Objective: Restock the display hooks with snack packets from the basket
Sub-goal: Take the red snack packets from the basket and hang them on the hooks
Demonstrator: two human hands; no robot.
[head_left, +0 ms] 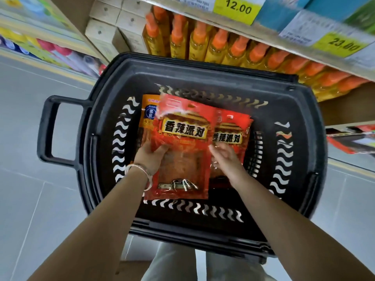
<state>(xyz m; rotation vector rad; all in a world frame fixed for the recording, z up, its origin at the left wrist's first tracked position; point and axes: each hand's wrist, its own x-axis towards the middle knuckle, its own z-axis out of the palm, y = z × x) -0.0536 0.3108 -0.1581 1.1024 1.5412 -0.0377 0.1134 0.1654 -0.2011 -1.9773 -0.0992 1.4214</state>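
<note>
A black plastic basket (288, 110) stands on the floor below me. My left hand (150, 157) grips the left edge of a red snack packet (182, 147) with yellow-framed lettering, held tilted above the basket floor. A second red packet (231, 128) of the same kind lies partly under it to the right. My right hand (225, 157) hovers over that second packet with fingers spread, touching its clear lower part. An orange packet (148, 114) with a blue badge peeks out at the left. No display hooks are in sight.
Shelves rise behind the basket: bottles of yellow oil with orange caps (219, 47), beige boxes (113, 27), yellow price tags (237, 9). More packets (349, 138) sit on a low shelf at right. Grey tiled floor (30, 138) spreads to the left. The basket handle (50, 128) sticks out left.
</note>
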